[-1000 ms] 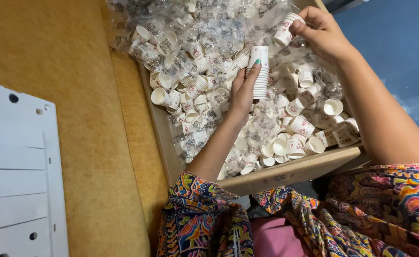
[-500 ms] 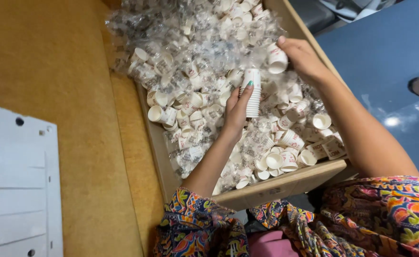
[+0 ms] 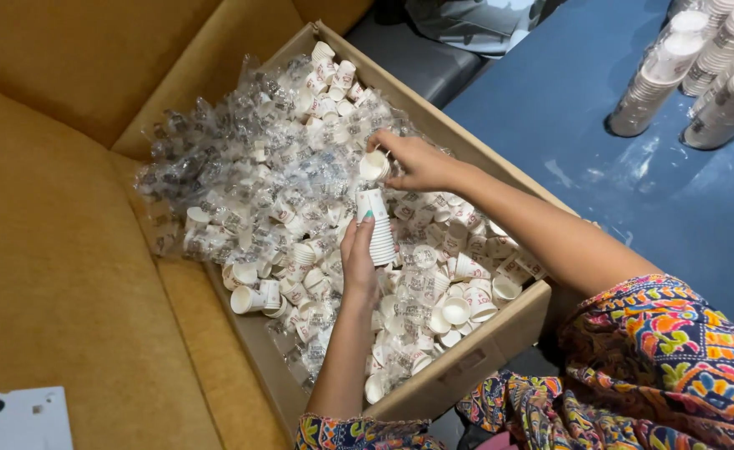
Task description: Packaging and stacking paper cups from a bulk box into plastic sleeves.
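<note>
A cardboard box (image 3: 500,329) holds a heap of small white paper cups, loose and in clear plastic wrap (image 3: 242,167). My left hand (image 3: 357,258) grips a short nested stack of cups (image 3: 377,227) upright above the heap. A little farther back, my right hand (image 3: 413,162) pinches a single white cup (image 3: 374,165) just above the stack. Both arms wear colourful patterned sleeves.
The box rests on a mustard-yellow cushioned seat (image 3: 59,250). Tall stacks of cups (image 3: 692,75) stand on a blue surface (image 3: 600,167) at the upper right. A white panel (image 3: 17,421) lies at the lower left corner.
The view has swung, so the box now sits diagonally and the blue surface with tall cup stacks shows. My right hand has come closer to the stack with a single cup.
</note>
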